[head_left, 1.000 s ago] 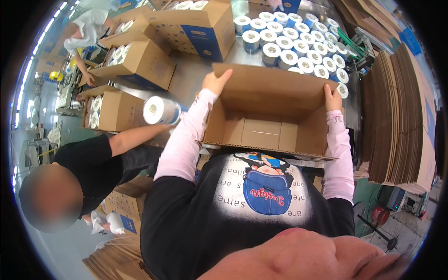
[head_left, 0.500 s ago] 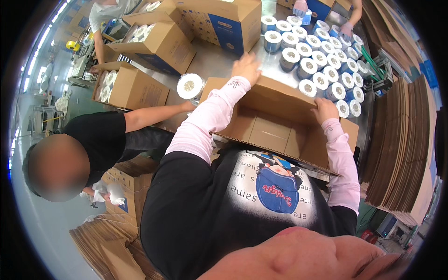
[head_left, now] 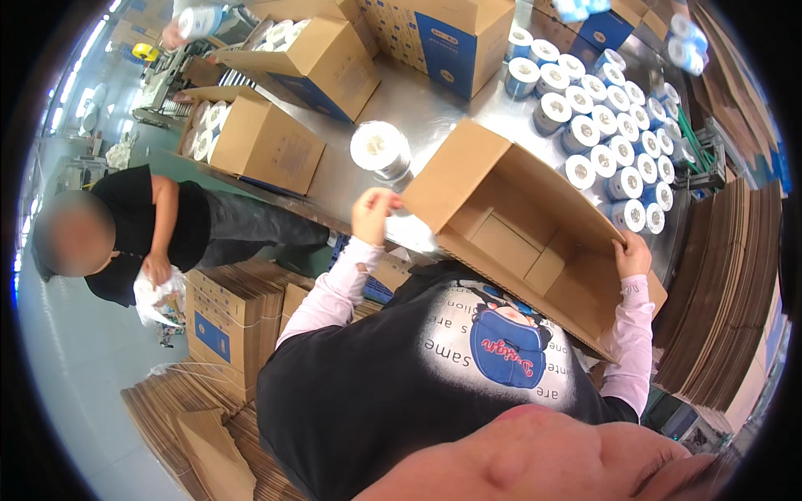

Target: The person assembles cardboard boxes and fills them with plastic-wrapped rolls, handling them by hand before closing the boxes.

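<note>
A brown cardboard box [head_left: 540, 250], its top open and nothing visible inside, stands in front of me at the table edge. My right hand [head_left: 632, 254] grips the upper edge of its far wall near the right end. At the outer corner of the box's left flap [head_left: 458, 174], my left hand [head_left: 374, 215] has its fingers curled, with the fingertips against the cardboard. A white-topped wrapped roll [head_left: 380, 149] stands alone on the table just beyond my left hand.
Many blue-and-white rolls [head_left: 603, 122] stand in rows at the far right. Filled cartons [head_left: 269, 147] sit at the left. Flattened cardboard stacks [head_left: 697, 284] rise at the right. A person in black [head_left: 180, 213] stands at the left, holding white plastic [head_left: 159, 296].
My left hand has come back from beyond the box to its left flap corner. The box has turned clockwise, with its left flap spread outward. The person in black has withdrawn an arm from the table.
</note>
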Motion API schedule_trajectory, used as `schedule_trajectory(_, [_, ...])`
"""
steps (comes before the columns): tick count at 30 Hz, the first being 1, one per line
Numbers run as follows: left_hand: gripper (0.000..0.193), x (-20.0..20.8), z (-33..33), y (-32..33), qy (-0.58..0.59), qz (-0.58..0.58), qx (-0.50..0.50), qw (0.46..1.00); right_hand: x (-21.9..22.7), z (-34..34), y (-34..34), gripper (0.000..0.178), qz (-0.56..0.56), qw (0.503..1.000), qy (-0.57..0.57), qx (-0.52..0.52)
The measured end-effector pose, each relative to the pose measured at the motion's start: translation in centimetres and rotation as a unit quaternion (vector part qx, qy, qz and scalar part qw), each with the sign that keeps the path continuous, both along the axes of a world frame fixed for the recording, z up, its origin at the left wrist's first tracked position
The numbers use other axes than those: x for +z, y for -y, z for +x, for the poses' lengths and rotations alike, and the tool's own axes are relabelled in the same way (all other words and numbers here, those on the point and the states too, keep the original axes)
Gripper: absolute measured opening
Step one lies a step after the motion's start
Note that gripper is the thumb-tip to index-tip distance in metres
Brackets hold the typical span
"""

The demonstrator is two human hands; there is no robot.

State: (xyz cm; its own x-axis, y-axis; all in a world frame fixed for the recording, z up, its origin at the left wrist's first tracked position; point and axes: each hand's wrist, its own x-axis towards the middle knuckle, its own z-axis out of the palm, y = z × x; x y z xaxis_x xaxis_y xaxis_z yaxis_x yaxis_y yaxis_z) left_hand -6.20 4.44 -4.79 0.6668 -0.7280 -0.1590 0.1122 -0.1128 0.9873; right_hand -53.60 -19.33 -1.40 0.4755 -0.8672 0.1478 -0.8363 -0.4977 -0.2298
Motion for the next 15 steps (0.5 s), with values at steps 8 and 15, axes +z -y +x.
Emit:
schedule_trajectory(8, [0.078, -16.1, 9.0, 1.4, -0.378, 0.16, 0.237, 0.881, 0.1, 1.0, 0.3, 0.011, 0.014, 1.0, 0.015, 0.006])
schedule_trajectory(15, [0.068, -17.3, 7.5, 11.2, -0.465, 0.056, 0.093, 0.879, 0.3, 1.8, 0.5, 0.012, -0.025, 0.999, -0.019, 0.015])
